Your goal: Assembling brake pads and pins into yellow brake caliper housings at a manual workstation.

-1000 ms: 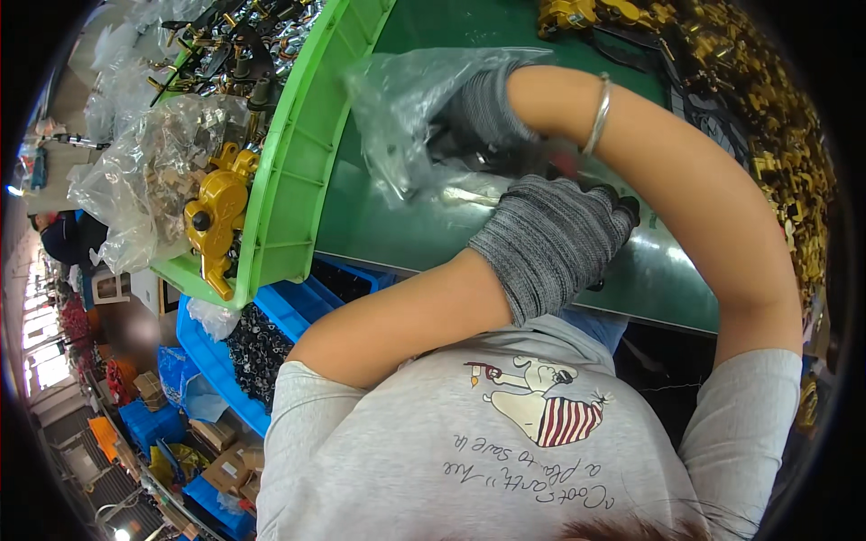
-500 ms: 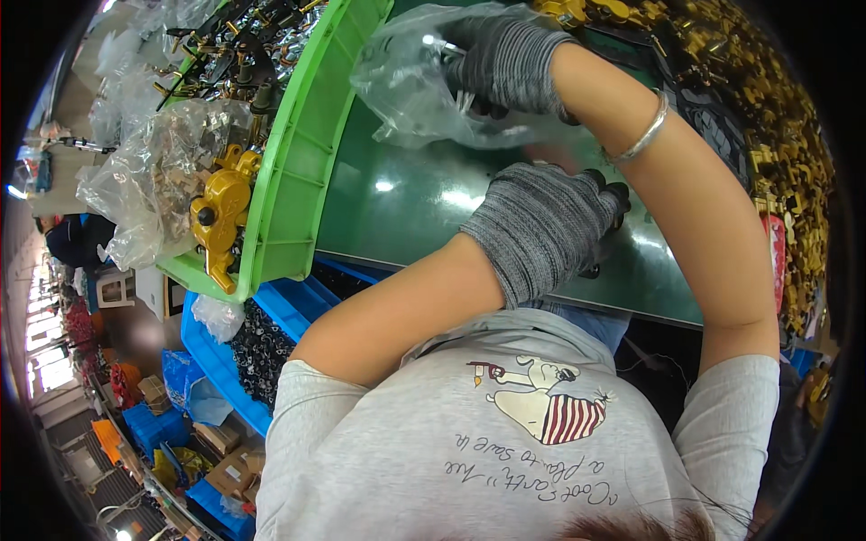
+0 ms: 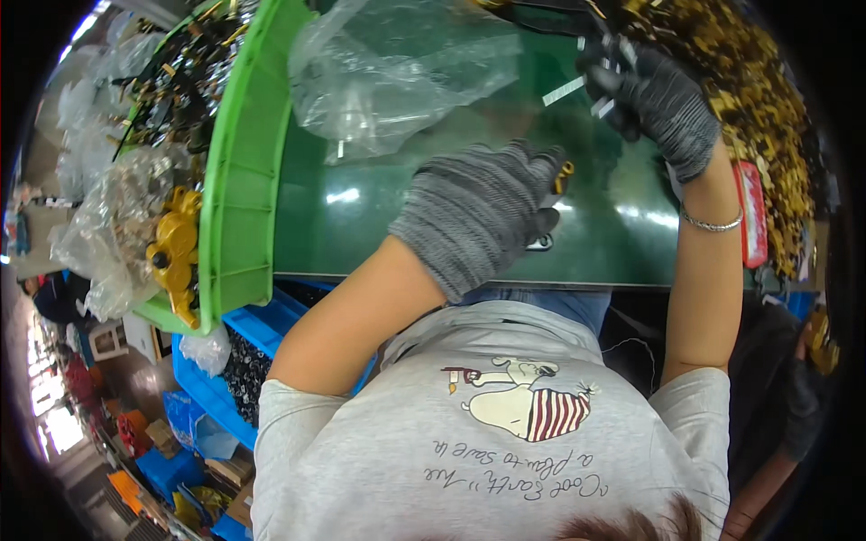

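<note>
My left hand (image 3: 478, 212), in a grey striped knit glove, is closed over the green tabletop (image 3: 604, 243). A small gold end with a hole shows past its fingers, and a silver-and-black end shows below the thumb; the rest is hidden by the glove. My right hand (image 3: 663, 113), gloved alike and slightly blurred, is closed around several short shiny silver metal pieces (image 3: 564, 91) that stick out between the fingers. A clear plastic bag (image 3: 406, 81) lies crumpled on the table beyond my left hand, with small silver pieces inside it.
A green crate (image 3: 244, 171) full of metal parts stands on the left, a gold casting (image 3: 174, 248) at its corner. Blue bins (image 3: 212, 392) sit below. Gold parts (image 3: 767, 117) are heaped at the right, beside a red-and-white object (image 3: 750, 212). Another person's gloved hand (image 3: 801, 410) shows at far right.
My right hand has left the plastic bag and swung right, with silver pieces now showing in its fingers. The bag lies released. My left hand appears farther left in the shifted view.
</note>
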Motion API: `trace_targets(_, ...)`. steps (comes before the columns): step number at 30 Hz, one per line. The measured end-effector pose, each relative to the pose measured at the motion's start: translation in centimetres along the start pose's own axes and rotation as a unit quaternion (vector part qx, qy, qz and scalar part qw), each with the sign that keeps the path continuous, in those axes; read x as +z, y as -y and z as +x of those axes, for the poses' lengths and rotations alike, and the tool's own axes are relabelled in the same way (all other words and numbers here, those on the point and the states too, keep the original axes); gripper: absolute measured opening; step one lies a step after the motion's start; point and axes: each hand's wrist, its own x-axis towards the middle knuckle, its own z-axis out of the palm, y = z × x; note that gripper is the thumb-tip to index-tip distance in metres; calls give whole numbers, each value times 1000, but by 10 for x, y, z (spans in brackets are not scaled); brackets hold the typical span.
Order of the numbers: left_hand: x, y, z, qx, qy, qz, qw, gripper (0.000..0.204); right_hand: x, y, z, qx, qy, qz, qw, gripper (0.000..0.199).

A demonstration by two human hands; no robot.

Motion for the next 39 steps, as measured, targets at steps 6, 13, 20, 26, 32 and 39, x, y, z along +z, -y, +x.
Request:
trace_targets(6, 4, -2, 4, 14, -9, 22, 1000, 51, -10, -57, -18, 84, -7, -221, 972, 31)
trace_targets(13, -18, -7, 5, -18, 55, 69, 996, 54, 3, -62, -20, -52, -134, -388, 910, 36)
trace_targets(20, -10, -8, 17, -23, 64, 69, 995, 59, -2, -79, -7, -104, -163, -288, 938, 31)
trace_targets(26, -12, -2, 12, -21, 34, 53, 998, 48, -6, -63, -18, -233, -170, 5, 958, 23)
trace_targets(32, -2, 17, -6, -54, -162, -392, 904, 50, 15, -47, -59, -271, -158, 51, 948, 20)
trace_targets(39, 9, 10, -15, -2, -242, -603, 760, 51, 50, -24, -109, -131, -91, 303, 940, 22)
